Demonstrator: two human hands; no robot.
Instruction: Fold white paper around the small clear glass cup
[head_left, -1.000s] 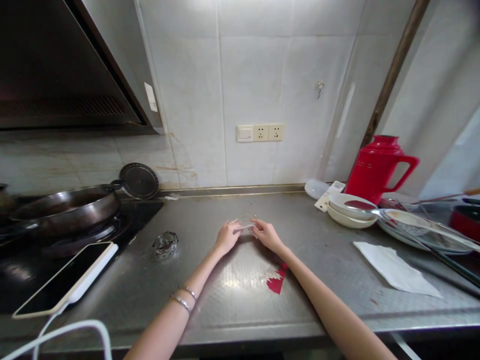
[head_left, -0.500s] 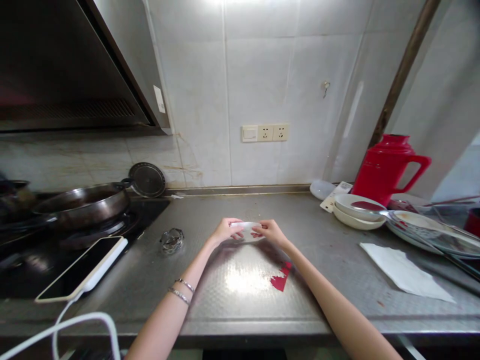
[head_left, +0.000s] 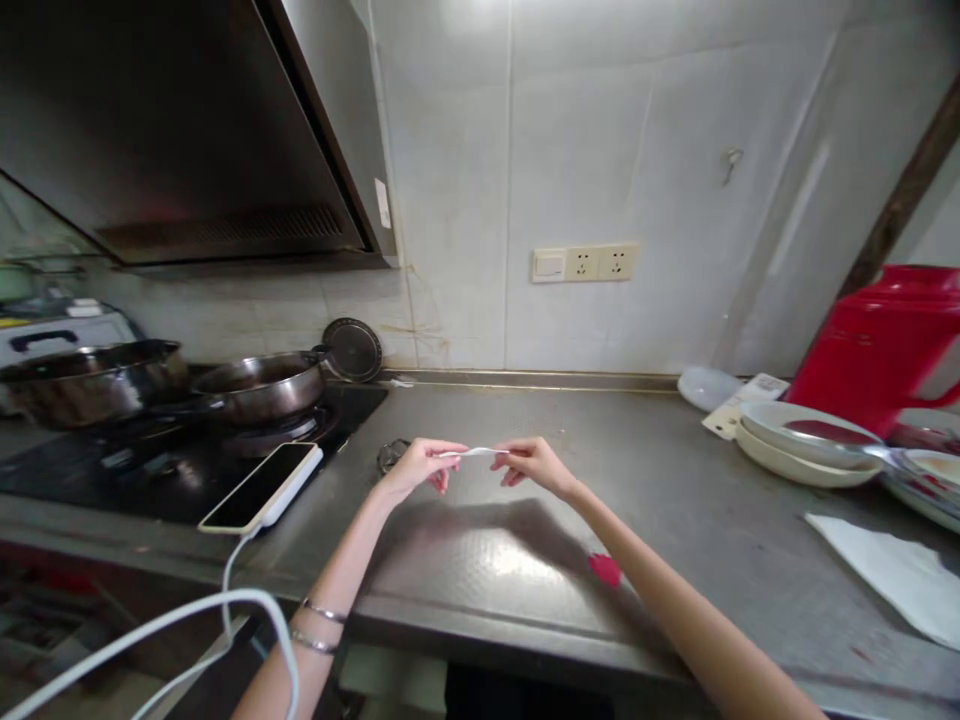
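Note:
Between my two hands a thin, pliable white piece [head_left: 477, 452] is held up nearly edge-on above the counter; its exact kind does not show. My left hand [head_left: 420, 468] pinches its left end between thumb and fingers. At the opposite end, my right hand [head_left: 536, 465] has a similar pinch. A red scrap with a ragged edge [head_left: 604, 570] lies on the counter beside my right forearm, which partly covers it. Just behind my left hand sits an openwork metal ring-like object [head_left: 390, 457], partly hidden by that hand.
Left on the stove are a pan [head_left: 262, 390] and a pot [head_left: 90, 385]. A phone [head_left: 262, 487] with a white cable lies at the stove's edge. To the right stand stacked bowls [head_left: 806, 450], a red thermos [head_left: 862, 345] and a white paper sheet [head_left: 889, 575].
My view has swung left, so the surroundings sit farther right. The white piece has turned from showing its face to nearly edge-on, and my hands are slightly farther apart.

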